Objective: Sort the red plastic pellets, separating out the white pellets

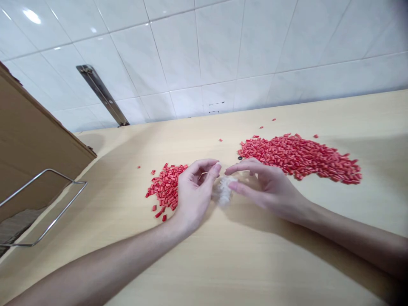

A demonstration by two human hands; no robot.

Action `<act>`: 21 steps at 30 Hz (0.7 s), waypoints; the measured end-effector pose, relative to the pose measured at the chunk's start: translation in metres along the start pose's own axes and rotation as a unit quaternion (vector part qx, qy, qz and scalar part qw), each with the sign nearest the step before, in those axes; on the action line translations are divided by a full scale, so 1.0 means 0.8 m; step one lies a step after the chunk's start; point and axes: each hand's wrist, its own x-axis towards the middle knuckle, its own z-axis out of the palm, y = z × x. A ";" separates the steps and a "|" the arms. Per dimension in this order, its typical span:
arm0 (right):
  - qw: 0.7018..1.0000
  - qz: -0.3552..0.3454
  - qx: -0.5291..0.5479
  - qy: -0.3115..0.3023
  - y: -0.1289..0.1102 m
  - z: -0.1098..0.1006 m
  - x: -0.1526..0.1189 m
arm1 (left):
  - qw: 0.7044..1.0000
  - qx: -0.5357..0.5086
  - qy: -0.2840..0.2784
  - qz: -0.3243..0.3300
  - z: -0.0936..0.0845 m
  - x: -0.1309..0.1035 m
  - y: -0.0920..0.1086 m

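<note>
Two piles of small red tube-shaped pieces lie on the table: a smaller pile [167, 187] by my left hand and a larger, longer pile [299, 155] beyond my right hand. Between the hands sits a small heap of whitish, see-through bits [225, 189], too blurred to name. My left hand [199, 189] is closed, thumb and forefinger pinched together; whatever is at their tips is too small to make out. With forefinger and thumb apart, my right hand [264, 185] reaches over the edge of the whitish heap. Its other fingers are partly hidden.
A cardboard box [35, 140] and a bent metal wire frame [60, 219] stand at the left. Behind the wooden table [204, 263] rises a tiled wall [216, 46] with a metal bracket [103, 95]. A small black ring [240, 158] lies near the larger pile.
</note>
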 end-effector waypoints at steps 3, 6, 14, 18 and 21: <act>0.986 -0.099 -0.132 -0.036 0.007 0.007 -0.004 | 1.000 0.000 -0.002 0.004 0.000 0.001 -0.002; 0.970 -0.163 -0.174 -0.052 0.012 0.010 -0.005 | 1.000 0.001 -0.009 0.007 0.000 0.001 -0.003; 0.959 -0.235 -0.157 -0.013 0.013 0.009 -0.001 | 1.000 -0.005 -0.008 -0.002 0.000 0.000 -0.003; 0.968 -0.224 -0.114 0.014 0.012 0.010 -0.001 | 1.000 -0.006 -0.011 0.004 0.000 0.002 -0.001; 0.978 -0.191 -0.084 0.028 0.008 0.009 -0.002 | 1.000 -0.003 -0.013 0.002 0.000 0.002 0.000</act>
